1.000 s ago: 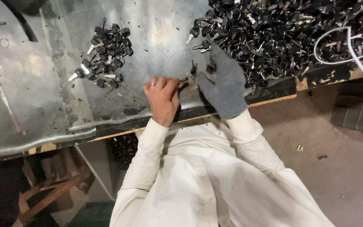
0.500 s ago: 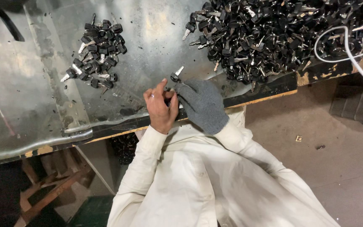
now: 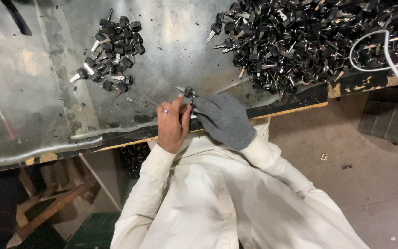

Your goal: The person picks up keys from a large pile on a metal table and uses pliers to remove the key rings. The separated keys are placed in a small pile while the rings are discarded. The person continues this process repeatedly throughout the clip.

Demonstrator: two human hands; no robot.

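My bare left hand (image 3: 171, 122), a ring on one finger, and my grey-gloved right hand (image 3: 222, 120) meet at the near edge of a metal-covered table (image 3: 47, 92). Between their fingertips they pinch a single key with a black head (image 3: 189, 91), its metal blade pointing left. A small pile of black-headed keys (image 3: 111, 53) lies on the table to the upper left of my hands. A much larger heap of the same keys (image 3: 309, 39) covers the table's right part.
A white cable (image 3: 388, 50) loops over the big heap at the right. The table's front edge is worn wood (image 3: 291, 108). Below are a concrete floor (image 3: 374, 184), a dark step at the right, and wooden bracing (image 3: 47, 207) under the table at the left.
My gloved right hand has pulled back from the edge of the big heap to my left hand, bringing one key. Both hands now hold that key together.
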